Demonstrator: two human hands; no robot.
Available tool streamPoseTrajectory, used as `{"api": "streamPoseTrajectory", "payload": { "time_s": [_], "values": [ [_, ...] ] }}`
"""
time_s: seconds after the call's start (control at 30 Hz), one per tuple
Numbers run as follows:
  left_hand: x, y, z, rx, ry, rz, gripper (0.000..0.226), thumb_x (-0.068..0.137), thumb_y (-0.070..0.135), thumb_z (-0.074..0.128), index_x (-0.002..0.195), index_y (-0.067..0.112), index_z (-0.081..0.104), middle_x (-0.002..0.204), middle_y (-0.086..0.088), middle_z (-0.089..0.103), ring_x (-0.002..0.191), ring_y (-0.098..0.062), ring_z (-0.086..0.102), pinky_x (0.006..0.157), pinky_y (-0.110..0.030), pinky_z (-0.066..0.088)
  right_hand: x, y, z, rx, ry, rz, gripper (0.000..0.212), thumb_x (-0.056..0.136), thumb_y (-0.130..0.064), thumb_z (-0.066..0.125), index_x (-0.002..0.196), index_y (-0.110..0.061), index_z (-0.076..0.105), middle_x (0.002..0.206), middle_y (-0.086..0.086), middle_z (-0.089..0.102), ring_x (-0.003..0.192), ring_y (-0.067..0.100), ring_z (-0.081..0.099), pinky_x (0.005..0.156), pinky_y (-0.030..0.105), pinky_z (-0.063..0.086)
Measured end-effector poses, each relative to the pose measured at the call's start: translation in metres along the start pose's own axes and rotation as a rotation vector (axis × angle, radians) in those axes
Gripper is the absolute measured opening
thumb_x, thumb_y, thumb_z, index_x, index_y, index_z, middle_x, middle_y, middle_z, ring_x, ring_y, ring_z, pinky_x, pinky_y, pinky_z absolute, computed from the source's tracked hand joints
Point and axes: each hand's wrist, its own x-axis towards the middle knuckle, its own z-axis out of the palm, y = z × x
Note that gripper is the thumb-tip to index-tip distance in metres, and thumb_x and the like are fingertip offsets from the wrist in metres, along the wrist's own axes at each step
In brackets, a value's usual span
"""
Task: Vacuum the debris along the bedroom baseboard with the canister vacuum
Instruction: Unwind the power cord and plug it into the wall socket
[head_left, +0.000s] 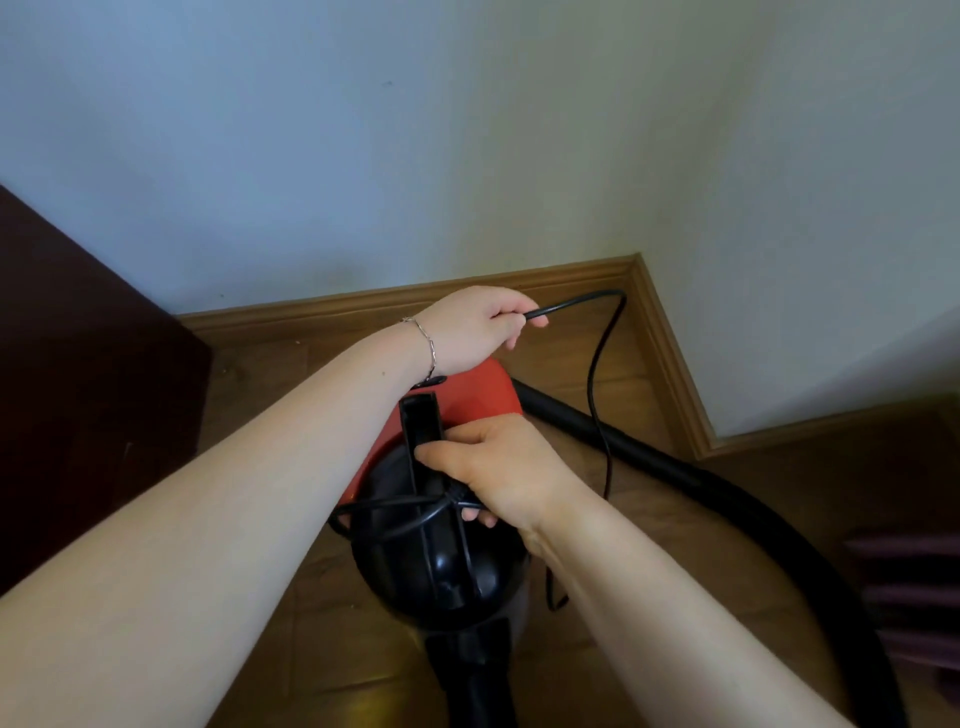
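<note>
The black power cord is pinched in the closed grip of the left hand. The carry handle of the red canister vacuum is clasped by the right hand, cord loops caught beneath its fingers.

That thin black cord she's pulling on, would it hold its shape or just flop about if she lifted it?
Probably floppy: the power cord droops in a loose loop from the left hand toward the floor. It looks light, pinched by the fingers alone. Being wound around the vacuum near the right hand, it may snag.
</note>
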Motion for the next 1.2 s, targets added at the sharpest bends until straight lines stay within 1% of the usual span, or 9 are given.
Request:
{"api": "streamPoseTrajectory", "payload": {
  "time_s": [0.2, 0.3, 0.43, 0.5, 0.63, 0.77, 0.93, 1.0, 1.2],
  "values": [
    [-0.005, -0.025, -0.002, -0.004, 0.105, -0.184, 0.028, 0.096, 0.013, 0.038, 0.109, 0.021, 0.061, 0.072, 0.014, 0.057, 0.04, 0.001, 0.043, 0.04, -0.008, 0.03, 0.001, -0.008, -0.02, -0.024, -0.046, -0.028, 0.028, 0.089, -0.01, 0.057, 0.062, -0.003, 0.054, 0.041, 0.0, 0.047, 0.03, 0.008, 0.039, 0.035, 0.021, 0.029],
    [-0.013, -0.041, 0.0, 0.038, 0.096, -0.289, 0.028, 0.094, 0.012, 0.04, 0.106, 0.012, 0.066, 0.072, 0.009, 0.059, 0.057, -0.006, 0.047, 0.055, -0.013, 0.035, -0.008, -0.012, -0.026, -0.08, -0.08, -0.043, 0.026, 0.09, -0.008, 0.055, 0.066, -0.001, 0.055, 0.041, -0.002, 0.047, 0.028, 0.005, 0.039, 0.039, 0.024, 0.03],
    [-0.022, -0.049, 0.0, 0.133, 0.093, -0.375, 0.032, 0.096, 0.017, 0.037, 0.114, 0.013, 0.064, 0.1, -0.005, 0.064, 0.085, -0.022, 0.055, 0.069, -0.026, 0.038, -0.016, -0.024, -0.041, -0.125, 0.05, -0.057, 0.022, 0.091, -0.011, 0.056, 0.112, -0.012, 0.064, 0.074, 0.002, 0.07, 0.034, 0.001, 0.048, 0.036, 0.02, 0.039],
    [-0.023, -0.052, -0.001, 0.166, 0.059, -0.436, 0.034, 0.097, 0.018, 0.037, 0.117, 0.007, 0.062, 0.115, -0.014, 0.063, 0.101, -0.028, 0.056, 0.082, -0.029, 0.04, -0.018, -0.028, -0.049, -0.239, 0.157, -0.135, 0.02, 0.091, -0.012, 0.056, 0.107, -0.018, 0.066, 0.073, -0.001, 0.07, 0.045, 0.003, 0.054, 0.044, 0.022, 0.049],
    [-0.03, -0.053, -0.003, 0.206, 0.015, -0.473, 0.026, 0.096, 0.023, 0.035, 0.098, 0.012, 0.058, 0.108, -0.013, 0.06, 0.089, -0.025, 0.051, 0.078, -0.029, 0.039, -0.02, -0.029, -0.052, -0.323, 0.297, -0.255, 0.018, 0.092, -0.016, 0.053, 0.092, -0.025, 0.068, 0.06, 0.001, 0.061, 0.056, 0.011, 0.055, 0.064, 0.03, 0.053],
    [-0.048, -0.028, -0.007, 0.271, 0.133, -0.204, 0.033, 0.095, 0.031, 0.041, 0.116, 0.02, 0.063, 0.134, -0.007, 0.049, 0.126, -0.024, 0.043, 0.107, -0.036, 0.033, -0.019, -0.034, -0.057, -0.248, 0.413, -0.383, 0.018, 0.091, -0.017, 0.056, 0.084, -0.028, 0.068, 0.058, 0.005, 0.058, 0.056, 0.017, 0.053, 0.059, 0.029, 0.046],
    [-0.084, 0.038, -0.021, -0.292, -0.055, 0.115, 0.054, 0.084, 0.059, 0.044, 0.1, 0.015, 0.07, 0.095, 0.01, 0.068, 0.097, -0.011, 0.064, 0.095, -0.033, 0.047, -0.025, -0.07, -0.073, -0.082, 0.579, -0.509, 0.022, 0.087, -0.009, 0.06, 0.077, -0.028, 0.064, 0.045, -0.01, 0.051, 0.045, 0.002, 0.047, 0.054, 0.019, 0.04],
    [-0.094, 0.055, -0.032, -0.287, -0.125, 0.139, 0.02, 0.088, 0.041, 0.054, 0.09, 0.028, 0.069, 0.077, 0.016, 0.069, 0.08, -0.001, 0.065, 0.081, -0.018, 0.048, -0.034, -0.093, -0.082, 0.002, 0.671, -0.54, 0.021, 0.087, -0.01, 0.06, 0.078, -0.028, 0.063, 0.047, -0.008, 0.051, 0.044, 0.003, 0.047, 0.053, 0.02, 0.041],
    [-0.117, 0.127, -0.091, -0.372, 0.175, 0.093, 0.026, 0.097, 0.018, 0.043, 0.088, 0.036, 0.06, 0.062, 0.012, 0.05, 0.06, 0.001, 0.049, 0.066, -0.011, 0.041, -0.086, -0.185, -0.087, 0.418, 0.52, -0.423, 0.034, 0.09, -0.015, 0.061, 0.118, -0.025, 0.047, 0.081, 0.001, 0.064, 0.065, 0.011, 0.054, 0.058, 0.023, 0.042]
  ]
}}
